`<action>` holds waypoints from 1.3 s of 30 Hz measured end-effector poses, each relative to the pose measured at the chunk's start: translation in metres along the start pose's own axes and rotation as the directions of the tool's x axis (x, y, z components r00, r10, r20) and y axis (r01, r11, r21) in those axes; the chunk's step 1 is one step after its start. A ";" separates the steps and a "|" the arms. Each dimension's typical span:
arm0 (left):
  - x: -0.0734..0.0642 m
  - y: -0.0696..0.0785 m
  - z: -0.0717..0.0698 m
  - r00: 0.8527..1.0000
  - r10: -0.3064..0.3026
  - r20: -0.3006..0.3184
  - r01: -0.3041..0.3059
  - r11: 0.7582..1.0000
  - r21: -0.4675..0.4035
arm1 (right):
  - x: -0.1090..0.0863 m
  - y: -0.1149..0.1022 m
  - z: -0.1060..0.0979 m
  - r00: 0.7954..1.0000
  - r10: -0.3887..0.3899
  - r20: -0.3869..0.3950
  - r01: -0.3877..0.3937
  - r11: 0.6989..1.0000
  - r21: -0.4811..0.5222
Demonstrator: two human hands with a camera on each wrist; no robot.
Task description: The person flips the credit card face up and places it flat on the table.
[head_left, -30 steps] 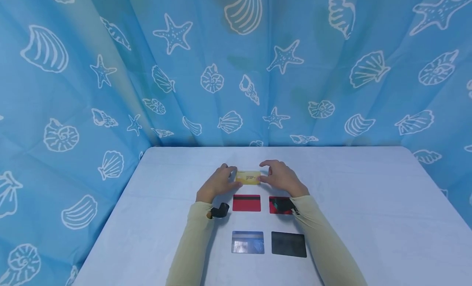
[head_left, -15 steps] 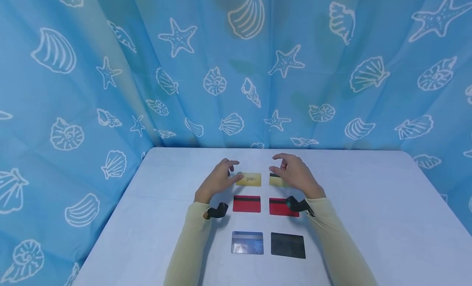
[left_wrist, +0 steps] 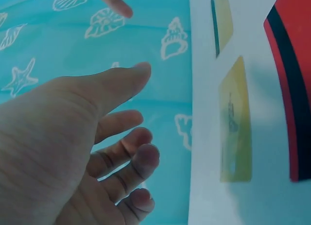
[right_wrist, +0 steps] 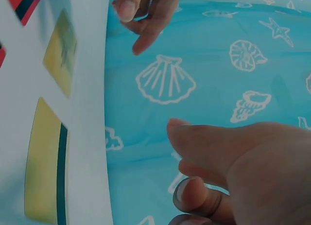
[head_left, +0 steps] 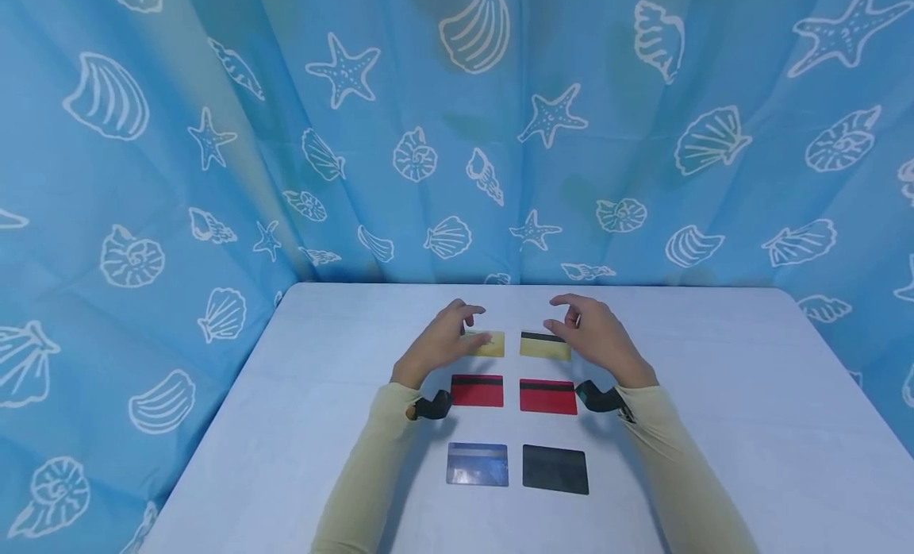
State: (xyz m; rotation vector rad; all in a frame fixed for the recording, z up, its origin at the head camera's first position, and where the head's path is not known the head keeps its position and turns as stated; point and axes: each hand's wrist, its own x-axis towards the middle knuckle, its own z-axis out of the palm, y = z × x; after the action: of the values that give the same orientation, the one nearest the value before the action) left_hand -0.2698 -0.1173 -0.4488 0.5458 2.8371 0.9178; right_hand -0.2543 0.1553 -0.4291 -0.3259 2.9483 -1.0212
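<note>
My left hand [head_left: 443, 340] hovers over the left yellow card [head_left: 494, 346], overlapping part of it in the head view. In the left wrist view its fingers [left_wrist: 121, 84] are loosely bent, and nothing is between them. My right hand [head_left: 598, 332], likewise holding nothing, is raised beside the right yellow card [head_left: 543, 346], which has a black stripe along its far edge. Nearer lie two red cards, a left one [head_left: 477, 391] and a right one [head_left: 547, 397], each with a dark stripe. Nearest are a blue card [head_left: 477, 465] and a black card [head_left: 554, 469].
The cards lie in two columns on a white-covered table [head_left: 321, 427]. A blue curtain [head_left: 457, 181] with white seashell prints hangs behind the table and along its left side. Black wrist cameras jut from both sleeves near the red cards.
Both hands have come off the left yellow card. My right hand has moved to the right, uncovering the right yellow and red cards; my left hand has lifted and shifted slightly right.
</note>
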 end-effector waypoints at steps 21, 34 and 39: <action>0.021 0.024 0.037 0.995 0.025 0.095 -0.037 0.990 0.135 | -0.001 0.029 0.008 0.982 0.123 0.142 -0.120 0.992 -0.030; 0.035 0.028 0.046 0.987 -0.012 0.159 -0.025 0.973 0.229 | 0.001 0.042 0.013 0.967 0.161 0.198 -0.155 0.987 -0.050; 0.037 0.026 0.050 0.985 -0.028 0.170 -0.013 0.972 0.236 | 0.001 0.043 0.016 0.958 0.190 0.214 -0.180 0.982 -0.065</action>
State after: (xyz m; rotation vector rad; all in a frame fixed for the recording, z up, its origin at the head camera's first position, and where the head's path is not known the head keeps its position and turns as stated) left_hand -0.2857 -0.0566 -0.4742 0.6060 2.8021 0.5049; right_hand -0.2626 0.1784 -0.4683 -0.1475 2.7439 -0.8392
